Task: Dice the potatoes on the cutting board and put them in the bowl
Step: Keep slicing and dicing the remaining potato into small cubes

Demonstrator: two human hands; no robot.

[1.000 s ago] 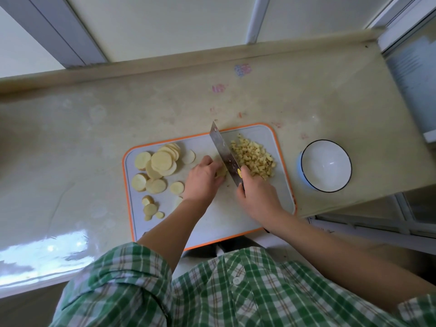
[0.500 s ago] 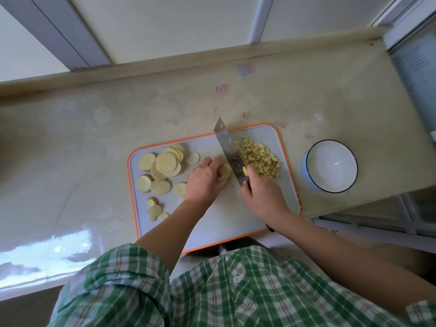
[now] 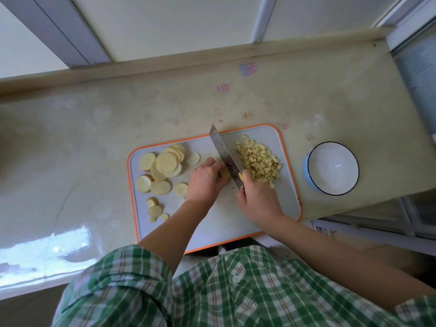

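Dicing under way, bowl [image 3: 333,168] empty.
Right hand [image 3: 259,197] grips the knife [image 3: 225,156]; left hand [image 3: 205,180] pins what looks like a potato slice [image 3: 225,173] on the cutting board [image 3: 217,223]. Next: chop steadily, fingertips clear.

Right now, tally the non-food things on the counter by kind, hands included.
cutting board: 1
cleaver: 1
bowl: 1
hands: 2, left hand holding a potato piece, right hand gripping the cleaver
Total: 5

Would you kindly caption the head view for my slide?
Left hand steadies a potato piece as right hand dices it with a cleaver on the cutting board; bowl empty.
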